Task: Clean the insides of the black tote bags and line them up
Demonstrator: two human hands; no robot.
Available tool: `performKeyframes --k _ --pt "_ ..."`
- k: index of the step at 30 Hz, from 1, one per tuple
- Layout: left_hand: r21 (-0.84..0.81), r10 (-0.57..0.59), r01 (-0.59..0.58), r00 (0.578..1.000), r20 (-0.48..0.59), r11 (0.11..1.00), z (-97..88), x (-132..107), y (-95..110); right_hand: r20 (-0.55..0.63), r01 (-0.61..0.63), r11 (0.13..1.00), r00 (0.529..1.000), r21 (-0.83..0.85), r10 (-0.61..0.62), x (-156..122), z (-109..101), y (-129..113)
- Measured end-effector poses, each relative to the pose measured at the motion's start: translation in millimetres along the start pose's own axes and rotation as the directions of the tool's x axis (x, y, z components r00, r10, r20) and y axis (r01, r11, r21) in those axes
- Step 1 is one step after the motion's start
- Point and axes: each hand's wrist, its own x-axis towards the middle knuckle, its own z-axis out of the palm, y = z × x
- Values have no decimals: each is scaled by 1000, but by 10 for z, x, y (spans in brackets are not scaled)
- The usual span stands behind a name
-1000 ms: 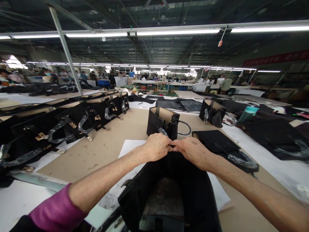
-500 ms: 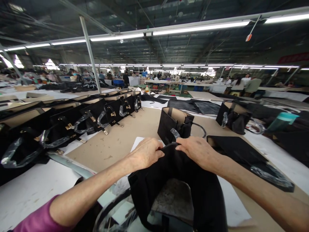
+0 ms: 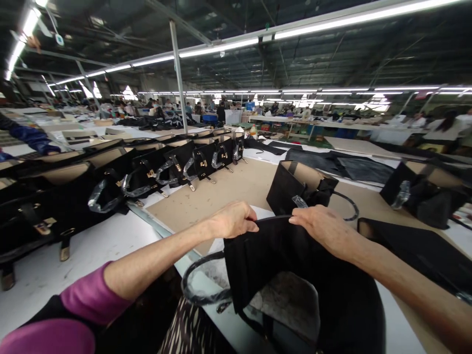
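Note:
A black handbag [image 3: 265, 246] stands in front of me at the table edge, its wide opening facing me and a grey, worn-looking surface [image 3: 287, 305] showing within. My left hand [image 3: 234, 220] pinches the far top rim left of its middle. On the same rim, a little to the right, my right hand [image 3: 320, 223] grips with thumb and fingers. A plastic-wrapped handle [image 3: 202, 280] loops out from the bag's left side. Just behind my hands sits another black handbag [image 3: 291, 184] with a beige inside.
On the left runs a row of black handbags [image 3: 173, 162] with wrapped handles and gold clasps. Brown board [image 3: 206, 196] covers the table. At the right are an upright bag [image 3: 424, 191] and a flat black piece [image 3: 409, 250]. Co-workers are far back; a blue sleeve [image 3: 29, 137] shows far left.
My view has turned left, so the surroundings sit further right in the picture. Both hands keep hold of the bag's rim, and the rim between them looks straighter.

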Motion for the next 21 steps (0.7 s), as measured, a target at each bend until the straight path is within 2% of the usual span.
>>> performKeyframes --k 6,10,12,14,17,18,21 --pt "-193 -60 15 972 -229 981 131 -498 -155 14 -32 999 999 6 32 -56 -48 -73" --pt "-263 -165 99 956 -241 960 233 -613 -248 23 -54 999 998 4 54 -41 -50 -137" --pt "-288 -168 90 951 -260 954 250 -638 -277 50 -71 997 996 10 71 -48 -50 -128" --pt "-303 -161 73 947 -278 950 254 -664 -296 100 -139 990 986 16 137 -93 -57 -60" --pt "-304 -150 48 935 -322 951 268 -713 -304 248 -345 939 910 11 332 -234 -69 129" --pt "-304 -143 36 931 -336 952 278 -727 -296 312 -387 922 879 26 360 -294 -73 195" --pt "-320 -131 13 928 -350 947 312 -741 -235 459 -412 899 834 148 307 -457 -84 318"
